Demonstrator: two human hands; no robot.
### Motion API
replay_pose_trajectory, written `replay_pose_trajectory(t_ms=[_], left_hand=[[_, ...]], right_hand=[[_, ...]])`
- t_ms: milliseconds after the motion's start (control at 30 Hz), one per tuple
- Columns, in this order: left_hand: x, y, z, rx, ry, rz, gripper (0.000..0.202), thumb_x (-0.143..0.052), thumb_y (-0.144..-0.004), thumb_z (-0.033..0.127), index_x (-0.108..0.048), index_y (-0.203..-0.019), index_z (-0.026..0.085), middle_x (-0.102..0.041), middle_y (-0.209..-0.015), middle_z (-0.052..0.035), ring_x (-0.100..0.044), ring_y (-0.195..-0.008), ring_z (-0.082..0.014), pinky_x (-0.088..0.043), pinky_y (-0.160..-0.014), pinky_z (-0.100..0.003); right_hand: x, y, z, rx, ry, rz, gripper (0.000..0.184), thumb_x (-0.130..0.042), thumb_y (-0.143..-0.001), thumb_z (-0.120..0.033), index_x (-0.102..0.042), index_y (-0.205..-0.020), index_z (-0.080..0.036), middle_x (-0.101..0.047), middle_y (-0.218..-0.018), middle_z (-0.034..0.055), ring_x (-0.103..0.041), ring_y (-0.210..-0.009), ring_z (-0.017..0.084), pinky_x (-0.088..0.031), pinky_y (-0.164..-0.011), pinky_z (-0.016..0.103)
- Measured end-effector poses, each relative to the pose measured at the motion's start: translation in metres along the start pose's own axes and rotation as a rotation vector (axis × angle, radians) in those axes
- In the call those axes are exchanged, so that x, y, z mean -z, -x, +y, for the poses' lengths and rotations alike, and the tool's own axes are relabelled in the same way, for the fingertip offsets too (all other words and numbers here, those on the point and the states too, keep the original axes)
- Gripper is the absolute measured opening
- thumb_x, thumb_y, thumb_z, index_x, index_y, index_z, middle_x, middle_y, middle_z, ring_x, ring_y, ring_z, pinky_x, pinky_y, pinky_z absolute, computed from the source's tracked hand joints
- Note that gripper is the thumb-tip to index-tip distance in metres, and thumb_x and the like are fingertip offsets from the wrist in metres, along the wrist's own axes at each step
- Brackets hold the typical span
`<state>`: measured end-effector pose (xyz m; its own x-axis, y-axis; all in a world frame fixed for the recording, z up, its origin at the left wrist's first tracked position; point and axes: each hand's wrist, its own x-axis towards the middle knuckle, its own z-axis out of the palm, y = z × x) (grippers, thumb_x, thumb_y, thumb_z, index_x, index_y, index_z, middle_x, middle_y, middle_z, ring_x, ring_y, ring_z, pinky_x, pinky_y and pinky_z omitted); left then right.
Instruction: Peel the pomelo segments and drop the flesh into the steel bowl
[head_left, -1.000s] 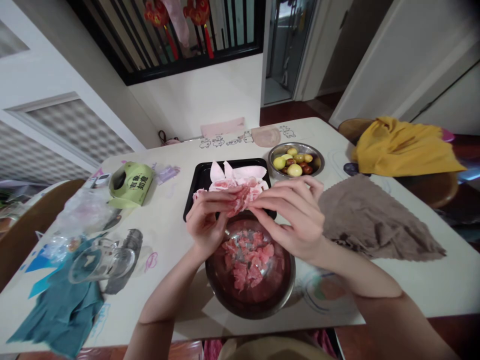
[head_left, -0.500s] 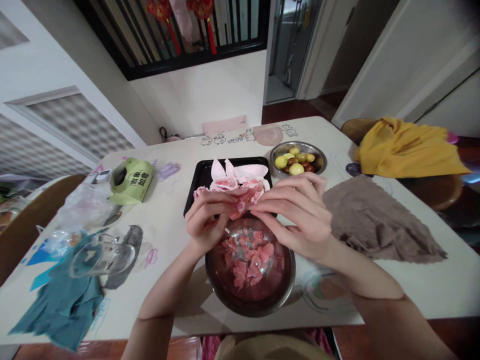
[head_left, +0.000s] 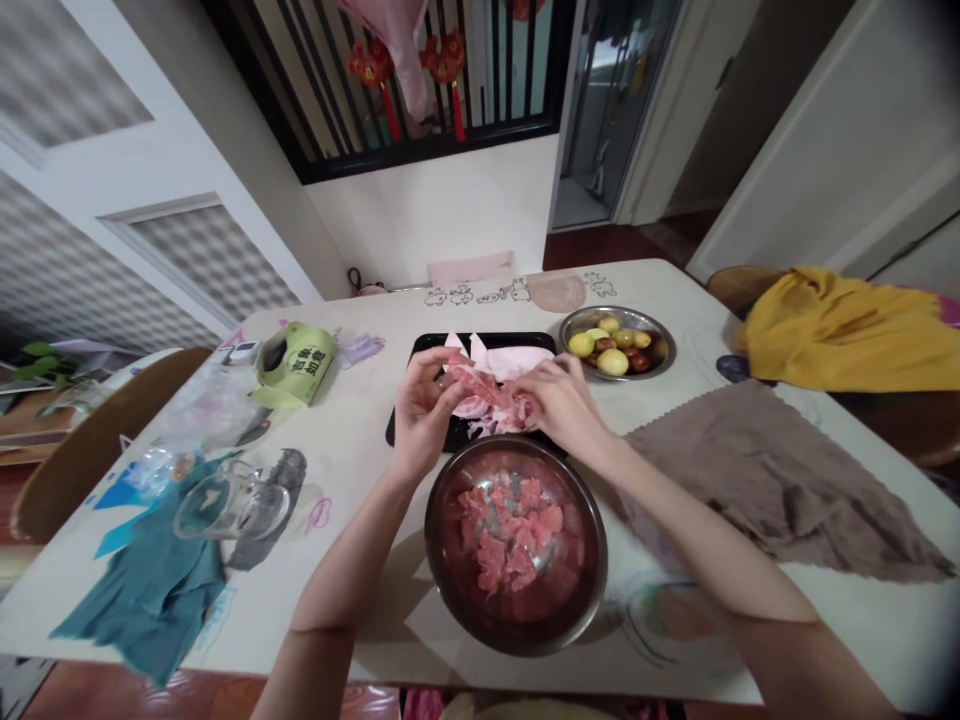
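Note:
My left hand (head_left: 424,402) is closed on a piece of pink pomelo (head_left: 471,379), held over the black tray (head_left: 400,428). My right hand (head_left: 561,402) is to its right, low over the tray, fingers bent together against pink pulp and pale membrane scraps; what its fingertips pinch is hidden. Thick pomelo peel (head_left: 517,360) lies in the tray behind my hands, with shreds of membrane in front. Directly below, nearer to me, a steel bowl (head_left: 516,640) contains several torn pieces of pink pomelo flesh (head_left: 510,530).
Behind the tray's right side stands a steel bowl of small fruit (head_left: 664,345). A brown cloth (head_left: 757,470) spreads at right. Leftward are a glass pitcher (head_left: 225,500), a teal cloth (head_left: 150,590), a green paper bag (head_left: 300,365) and clear plastic (head_left: 210,400).
My hands have moved apart, from over the bowl's far rim to over the tray. My right hand has gone down toward the scraps; the pomelo piece stays in my left. The view has shifted.

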<state>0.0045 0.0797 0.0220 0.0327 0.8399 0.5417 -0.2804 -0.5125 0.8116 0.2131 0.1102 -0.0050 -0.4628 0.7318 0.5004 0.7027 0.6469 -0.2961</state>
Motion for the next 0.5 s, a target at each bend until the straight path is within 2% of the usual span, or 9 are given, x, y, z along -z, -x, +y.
replay_pose_trajectory(t_ms=[67, 133, 200, 267, 367, 433, 500], left_hand=[[-0.003, 0.001, 0.002, 0.080, 0.057, -0.055, 0.033, -0.075, -0.090, 0.030, -0.062, -0.120, 0.026, -0.067, -0.106, -0.0044, -0.071, -0.085, -0.0118, -0.060, -0.070, -0.020], [-0.006, 0.003, 0.004, 0.139, 0.078, -0.103, 0.035, -0.075, -0.089, 0.035, -0.062, -0.121, 0.027, -0.068, -0.108, -0.0058, -0.072, -0.085, -0.0138, -0.060, -0.067, -0.022], [-0.007, 0.004, 0.007, 0.195, 0.088, -0.146, 0.036, -0.074, -0.090, 0.039, -0.062, -0.122, 0.028, -0.069, -0.111, -0.0074, -0.072, -0.084, -0.0148, -0.060, -0.065, -0.023], [-0.009, 0.006, 0.011, 0.251, 0.098, -0.186, 0.038, -0.073, -0.090, 0.041, -0.063, -0.124, 0.028, -0.071, -0.115, -0.0087, -0.071, -0.081, -0.0149, -0.061, -0.065, -0.025], [-0.013, 0.009, 0.016, 0.321, 0.101, -0.245, 0.038, -0.071, -0.092, 0.041, -0.063, -0.127, 0.028, -0.071, -0.121, -0.0101, -0.071, -0.079, -0.0147, -0.062, -0.068, -0.027], [-0.015, 0.011, 0.019, 0.367, 0.106, -0.285, 0.037, -0.071, -0.093, 0.038, -0.063, -0.128, 0.029, -0.071, -0.124, -0.0103, -0.071, -0.079, -0.0149, -0.062, -0.069, -0.028], [-0.015, 0.016, 0.020, 0.420, 0.122, -0.309, 0.040, -0.071, -0.093, 0.035, -0.062, -0.131, 0.029, -0.072, -0.121, -0.0102, -0.072, -0.080, -0.0156, -0.061, -0.067, -0.027]], right_hand=[[-0.009, -0.002, 0.008, -0.021, 0.028, -0.105, 0.034, -0.056, -0.078, 0.002, -0.075, -0.094, -0.021, -0.077, -0.084, 0.0041, -0.063, -0.090, 0.022, -0.030, -0.100, 0.046], [-0.008, -0.002, 0.010, -0.014, 0.009, -0.122, 0.035, -0.056, -0.079, 0.000, -0.076, -0.097, -0.021, -0.078, -0.085, 0.0046, -0.063, -0.090, 0.022, -0.031, -0.100, 0.046], [0.003, -0.002, 0.006, 0.013, -0.061, -0.043, 0.034, -0.054, -0.082, -0.001, -0.076, -0.099, -0.021, -0.078, -0.091, 0.0045, -0.063, -0.092, 0.022, -0.034, -0.099, 0.045], [0.018, -0.001, -0.003, 0.045, -0.152, 0.120, 0.031, -0.051, -0.090, -0.006, -0.075, -0.103, -0.021, -0.078, -0.097, 0.0046, -0.065, -0.093, 0.021, -0.038, -0.099, 0.045], [0.041, 0.002, -0.021, 0.110, -0.279, 0.361, 0.021, -0.058, -0.096, -0.018, -0.074, -0.108, -0.025, -0.078, -0.099, 0.0024, -0.067, -0.093, 0.019, -0.046, -0.093, 0.042], [0.052, 0.005, -0.030, 0.163, -0.297, 0.424, 0.023, -0.062, -0.095, -0.019, -0.074, -0.113, -0.027, -0.077, -0.106, 0.0026, -0.067, -0.100, 0.020, -0.048, -0.093, 0.042], [0.059, 0.008, -0.036, 0.241, -0.282, 0.364, 0.026, -0.063, -0.095, -0.019, -0.073, -0.117, -0.030, -0.076, -0.114, 0.0032, -0.065, -0.108, 0.021, -0.048, -0.097, 0.045]])
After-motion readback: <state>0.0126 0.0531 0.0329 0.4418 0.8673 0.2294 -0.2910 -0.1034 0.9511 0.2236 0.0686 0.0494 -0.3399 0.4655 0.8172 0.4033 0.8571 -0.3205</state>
